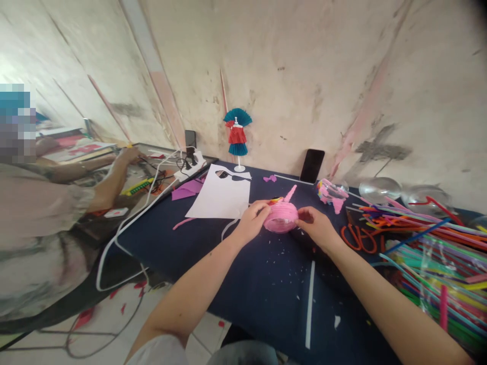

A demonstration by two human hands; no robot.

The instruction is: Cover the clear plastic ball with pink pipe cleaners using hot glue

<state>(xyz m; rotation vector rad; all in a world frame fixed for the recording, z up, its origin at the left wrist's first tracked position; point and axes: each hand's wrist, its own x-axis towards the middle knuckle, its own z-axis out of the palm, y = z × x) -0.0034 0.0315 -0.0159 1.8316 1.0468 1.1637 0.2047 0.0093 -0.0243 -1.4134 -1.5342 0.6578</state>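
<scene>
A round pink craft piece (282,217), with a clear bowl-like face and a pink fuzzy horn sticking up, is held just above the dark blue table (266,294). My left hand (254,218) grips its left side, with a bit of yellow and red near the fingertips. On the right side, the fingers of my right hand (314,225) are bent around the edge, touching it. Behind my left hand lies a white sheet of paper (220,195) with cut-out holes. A similar clear and pink piece with rainbow colours (332,194) stands behind my right hand.
Many coloured fuzzy sticks (437,263) and clear domes (380,190) fill the right side. A phone (312,166) leans on the wall near a small dress stand (238,144). Left are a power strip (192,165), white cables and another person's arm (114,175).
</scene>
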